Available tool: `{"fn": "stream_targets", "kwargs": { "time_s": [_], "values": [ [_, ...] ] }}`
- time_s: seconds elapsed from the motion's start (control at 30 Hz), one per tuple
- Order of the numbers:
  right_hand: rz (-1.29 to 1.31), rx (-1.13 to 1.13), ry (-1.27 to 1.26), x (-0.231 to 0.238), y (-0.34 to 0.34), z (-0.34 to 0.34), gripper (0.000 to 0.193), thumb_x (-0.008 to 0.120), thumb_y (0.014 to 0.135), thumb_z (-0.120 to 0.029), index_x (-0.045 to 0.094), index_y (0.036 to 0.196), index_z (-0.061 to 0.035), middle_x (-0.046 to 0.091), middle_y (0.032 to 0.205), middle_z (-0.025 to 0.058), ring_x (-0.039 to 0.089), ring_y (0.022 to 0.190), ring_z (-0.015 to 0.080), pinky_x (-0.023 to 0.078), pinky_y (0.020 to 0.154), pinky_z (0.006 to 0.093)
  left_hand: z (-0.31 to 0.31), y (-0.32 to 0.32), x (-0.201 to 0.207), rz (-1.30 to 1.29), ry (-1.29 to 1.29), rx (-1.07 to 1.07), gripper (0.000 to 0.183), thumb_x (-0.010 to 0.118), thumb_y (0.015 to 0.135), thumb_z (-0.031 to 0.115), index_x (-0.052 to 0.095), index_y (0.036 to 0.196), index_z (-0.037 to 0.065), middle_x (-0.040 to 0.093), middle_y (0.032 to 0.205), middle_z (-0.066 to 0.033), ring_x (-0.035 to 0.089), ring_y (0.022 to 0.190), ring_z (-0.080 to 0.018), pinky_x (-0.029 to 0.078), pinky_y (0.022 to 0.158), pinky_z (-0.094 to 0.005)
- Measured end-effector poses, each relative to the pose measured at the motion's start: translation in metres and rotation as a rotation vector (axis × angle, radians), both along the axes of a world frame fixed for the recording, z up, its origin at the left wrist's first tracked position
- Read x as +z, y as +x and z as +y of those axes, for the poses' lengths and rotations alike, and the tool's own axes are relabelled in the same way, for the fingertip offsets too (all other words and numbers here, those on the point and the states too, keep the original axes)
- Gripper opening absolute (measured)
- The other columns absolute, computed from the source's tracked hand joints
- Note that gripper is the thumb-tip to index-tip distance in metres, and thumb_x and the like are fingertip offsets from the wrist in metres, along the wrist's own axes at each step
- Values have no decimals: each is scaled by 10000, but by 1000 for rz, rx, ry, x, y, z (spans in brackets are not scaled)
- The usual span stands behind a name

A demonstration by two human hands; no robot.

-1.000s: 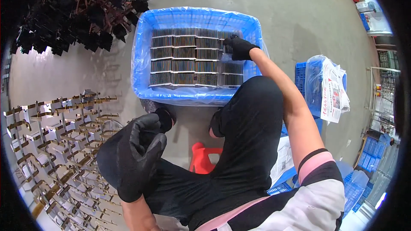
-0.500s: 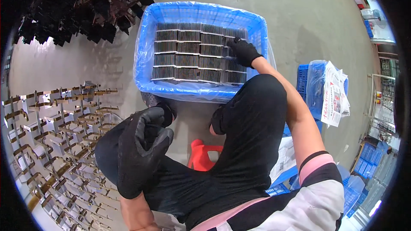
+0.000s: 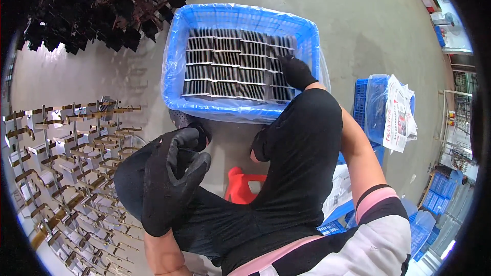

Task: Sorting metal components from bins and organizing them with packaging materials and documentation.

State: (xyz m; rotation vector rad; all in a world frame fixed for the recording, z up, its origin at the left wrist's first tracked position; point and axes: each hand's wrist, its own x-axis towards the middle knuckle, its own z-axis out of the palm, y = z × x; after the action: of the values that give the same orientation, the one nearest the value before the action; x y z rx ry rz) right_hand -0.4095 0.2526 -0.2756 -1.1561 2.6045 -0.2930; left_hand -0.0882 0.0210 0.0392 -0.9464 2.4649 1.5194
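Note:
A blue plastic crate (image 3: 173, 88), lined with clear plastic film, stands on the floor in front of me. Rows of dark finned metal heat sinks (image 3: 225, 58) with pale edges are packed inside it. My right hand (image 3: 299, 74), in a black glove, reaches over the crate's right side. Its fingers stretch onto the rightmost column of heat sinks, with nothing lifted; the dark glove partly blends with the fins. Above my left thigh, my gloved left hand (image 3: 174, 174) is held up with its fingers loosely curled, the thumb apart and nothing visible between them.
Metal racks with brassy hooks (image 3: 76, 158) crowd the left side. Dark finned parts (image 3: 112, 10) hang at the upper left. A red plastic stool (image 3: 240, 186) shows between my legs. To the right, stacked blue crates (image 3: 360, 105) carry plastic film and printed paper (image 3: 398, 117).
My right hand has slid toward me along the rightmost column of heat sinks, its elbow bending. My left hand has barely shifted.

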Motion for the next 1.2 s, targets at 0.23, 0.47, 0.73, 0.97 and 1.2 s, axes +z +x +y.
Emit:
{"fn": "stream_targets", "kwargs": {
  "time_s": [0.23,0.47,0.73,0.97,1.2],
  "values": [
    [-178,-117,60,-43,18,17,496,545,851,-68,499,1345,-87,616,1124,218,621,1005,378,504,848,489,7,0,6,30,-30,-24,346,730,837,129,615,1137,1,665,957,-107,652,839,-174,507,777,-311],
    [3,60,-401,55,-1,55,345,554,920,-139,585,1259,-82,639,1206,180,599,1118,360,486,932,444,10,17,-9,162,145,94,327,702,871,164,610,1139,1,674,921,-107,649,797,-166,514,717,-306],
    [97,-323,-547,161,59,159,247,613,935,-182,658,1130,-37,693,935,119,667,768,213,525,708,330,17,23,-11,323,-59,-56,201,663,911,173,646,975,-16,666,826,-109,621,713,-137,482,642,-293],
    [-293,-792,-691,154,141,203,287,563,990,-224,621,1207,-47,671,876,46,592,631,77,484,588,259,22,31,-10,228,-177,-165,190,629,917,162,644,871,-21,641,762,-160,606,676,-260,461,632,-347],
    [-119,-745,-866,170,146,179,355,611,960,-188,577,1276,-30,671,1011,90,641,860,107,513,728,267,17,32,-30,262,-511,-240,154,626,907,131,656,901,-20,657,818,-182,631,727,-326,483,682,-373]
  ]
}}
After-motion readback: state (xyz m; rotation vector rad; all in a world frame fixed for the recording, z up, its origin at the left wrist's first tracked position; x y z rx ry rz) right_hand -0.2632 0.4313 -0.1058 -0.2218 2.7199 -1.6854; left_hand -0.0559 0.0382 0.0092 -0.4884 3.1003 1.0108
